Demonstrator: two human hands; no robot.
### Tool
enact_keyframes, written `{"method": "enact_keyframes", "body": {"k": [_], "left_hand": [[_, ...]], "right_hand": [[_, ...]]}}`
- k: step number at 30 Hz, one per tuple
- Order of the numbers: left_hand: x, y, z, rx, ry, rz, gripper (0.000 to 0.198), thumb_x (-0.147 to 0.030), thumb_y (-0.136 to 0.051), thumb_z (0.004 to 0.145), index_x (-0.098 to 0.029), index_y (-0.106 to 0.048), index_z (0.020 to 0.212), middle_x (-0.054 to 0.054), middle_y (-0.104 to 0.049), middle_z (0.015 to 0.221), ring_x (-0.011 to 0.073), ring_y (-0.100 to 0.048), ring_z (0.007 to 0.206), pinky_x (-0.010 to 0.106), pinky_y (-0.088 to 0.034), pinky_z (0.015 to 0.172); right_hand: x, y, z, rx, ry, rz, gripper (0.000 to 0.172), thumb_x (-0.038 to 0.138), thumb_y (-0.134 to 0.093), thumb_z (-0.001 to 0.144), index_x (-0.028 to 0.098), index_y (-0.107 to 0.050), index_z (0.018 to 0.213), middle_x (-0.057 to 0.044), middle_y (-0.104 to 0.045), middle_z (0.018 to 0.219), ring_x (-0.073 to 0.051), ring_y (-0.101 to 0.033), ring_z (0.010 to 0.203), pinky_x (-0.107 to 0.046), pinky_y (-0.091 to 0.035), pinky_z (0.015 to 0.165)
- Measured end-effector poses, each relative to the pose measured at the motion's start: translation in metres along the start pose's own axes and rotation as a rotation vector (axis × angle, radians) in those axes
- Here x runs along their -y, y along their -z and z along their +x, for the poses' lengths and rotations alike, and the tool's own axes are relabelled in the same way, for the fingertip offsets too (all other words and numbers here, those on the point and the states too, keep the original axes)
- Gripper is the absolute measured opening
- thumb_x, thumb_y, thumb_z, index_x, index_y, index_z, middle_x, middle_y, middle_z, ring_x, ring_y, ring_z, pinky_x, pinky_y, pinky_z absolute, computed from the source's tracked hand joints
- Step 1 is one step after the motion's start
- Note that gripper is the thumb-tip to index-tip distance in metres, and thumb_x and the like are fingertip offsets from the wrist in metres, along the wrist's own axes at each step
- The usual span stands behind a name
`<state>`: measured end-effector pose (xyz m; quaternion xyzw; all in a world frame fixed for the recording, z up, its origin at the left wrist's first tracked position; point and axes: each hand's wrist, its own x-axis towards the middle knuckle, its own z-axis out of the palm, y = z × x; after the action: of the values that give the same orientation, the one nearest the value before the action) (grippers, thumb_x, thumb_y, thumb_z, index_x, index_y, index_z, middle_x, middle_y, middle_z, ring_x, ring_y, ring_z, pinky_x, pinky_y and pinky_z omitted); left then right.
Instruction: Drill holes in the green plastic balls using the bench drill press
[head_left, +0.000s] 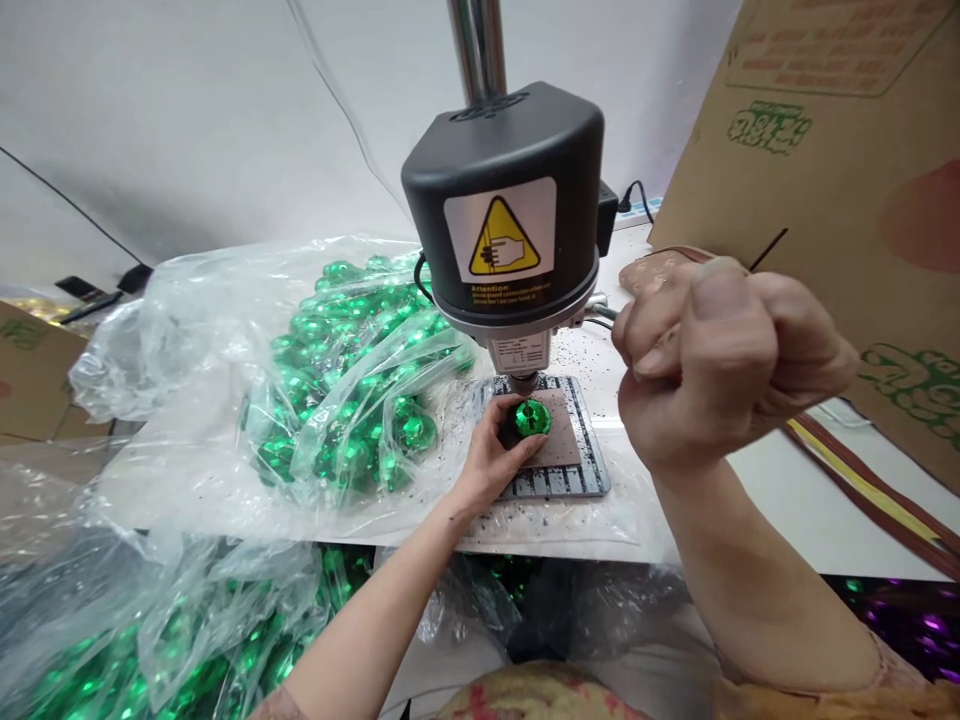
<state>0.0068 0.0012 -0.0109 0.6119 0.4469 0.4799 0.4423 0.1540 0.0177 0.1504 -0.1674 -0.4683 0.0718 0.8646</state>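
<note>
My left hand holds a shiny green faceted ball between thumb and fingers. The ball sits on a brown pad over the slotted metal base of a small bench drill press. Right above the ball is the drill's chuck; its bit reaches the top of the ball. Up at the right, my right hand is closed in a fist around the press's feed lever, whose grip end is hidden inside the fingers.
Many green balls lie in a clear plastic bag on the left. More bagged green balls are below the table edge. Dark shavings dot the white tabletop. A large cardboard box and brown-yellow straps stand right.
</note>
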Motion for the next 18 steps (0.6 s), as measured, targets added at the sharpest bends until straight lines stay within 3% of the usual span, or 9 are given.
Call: {"method": "enact_keyframes", "body": {"k": [6,10,18], "left_hand": [[-0.001,0.0,0.0,0.002,-0.011,0.003,0.049,-0.036,-0.08,0.082,-0.021,-0.055,0.122,0.01,-0.063,0.126,0.0252,-0.06,0.117,0.04,-0.046,0.103],[0.0,0.0,-0.001,0.006,-0.009,-0.021,0.05,-0.036,-0.08,0.081,-0.022,-0.055,0.122,0.009,-0.064,0.126,0.0251,-0.06,0.118,0.039,-0.046,0.103],[0.004,0.0,0.0,0.004,-0.009,-0.042,0.051,-0.038,-0.081,0.081,-0.021,-0.055,0.121,0.009,-0.064,0.126,0.025,-0.06,0.117,0.039,-0.046,0.103]], "right_hand": [[-0.011,0.006,-0.005,0.008,0.082,-0.009,0.049,0.023,-0.057,0.087,0.018,-0.021,0.054,0.006,-0.028,0.045,-0.004,-0.027,0.038,-0.027,-0.025,0.041],[-0.016,0.011,-0.007,0.046,0.161,0.012,0.046,0.023,-0.057,0.087,0.018,-0.025,0.055,0.007,-0.028,0.045,-0.002,-0.022,0.038,-0.025,-0.021,0.039],[-0.011,0.02,-0.016,0.127,0.141,0.038,0.042,0.01,-0.056,0.083,0.019,-0.023,0.06,0.007,-0.025,0.049,-0.004,-0.022,0.042,-0.026,-0.023,0.041]]}}
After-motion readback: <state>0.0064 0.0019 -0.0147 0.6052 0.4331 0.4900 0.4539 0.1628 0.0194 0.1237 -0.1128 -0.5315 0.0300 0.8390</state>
